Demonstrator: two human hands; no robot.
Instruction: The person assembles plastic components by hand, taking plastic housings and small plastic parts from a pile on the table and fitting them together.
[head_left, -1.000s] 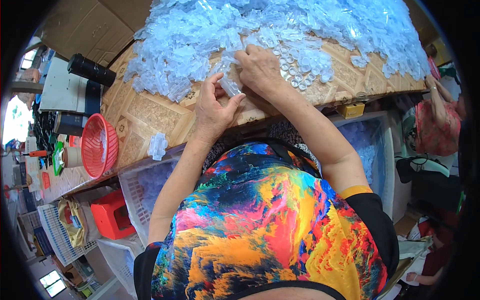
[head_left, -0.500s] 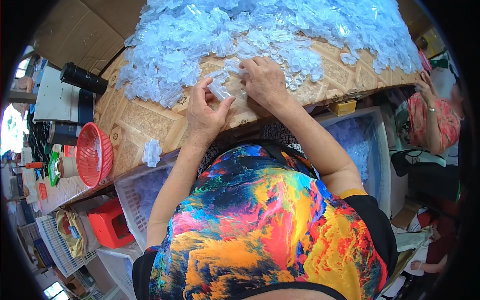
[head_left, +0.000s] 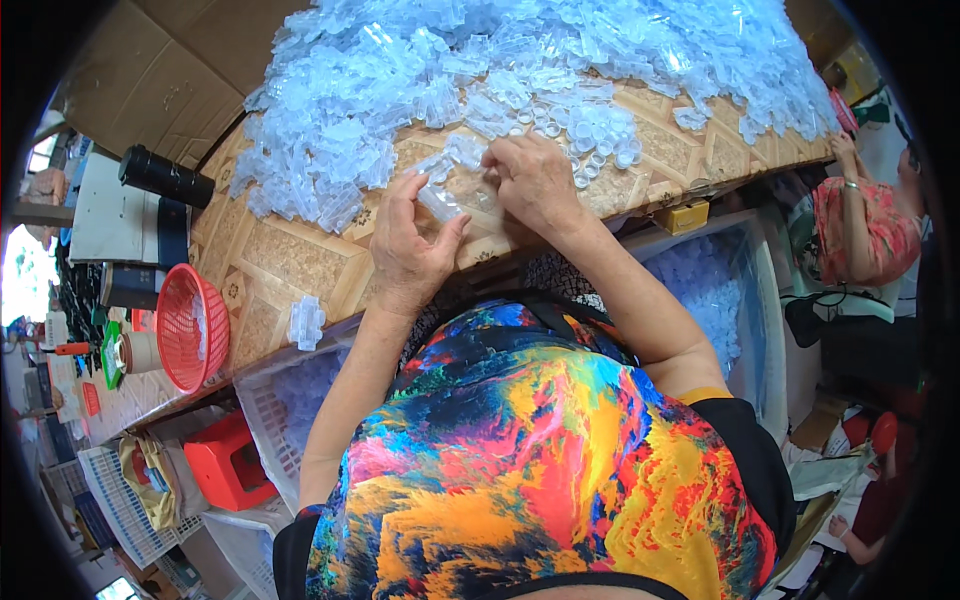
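My left hand point(head_left: 412, 240) is closed on a clear plastic piece point(head_left: 440, 203), held between thumb and fingers just above the table. My right hand point(head_left: 538, 187) has its fingers bent and drawn together close by; whatever is between the fingertips is hidden. Another clear piece point(head_left: 463, 152) lies between the two hands, near the right fingertips. Small round clear rings point(head_left: 600, 140) are scattered just beyond and to the right of my right hand. A large heap of clear plastic pieces point(head_left: 370, 85) covers the far part of the table.
The patterned tabletop point(head_left: 285, 255) carries a separate group of clear pieces point(head_left: 306, 323) at its near left edge. Left stand a red basket point(head_left: 192, 330) and a black cylinder point(head_left: 167, 175). Filled crates point(head_left: 755, 300) sit below the edge. A co-worker point(head_left: 870, 230) is at the right.
My left hand keeps its hold on the clear piece, nearly in place. My right hand has shifted slightly right and down. The view has tilted a little.
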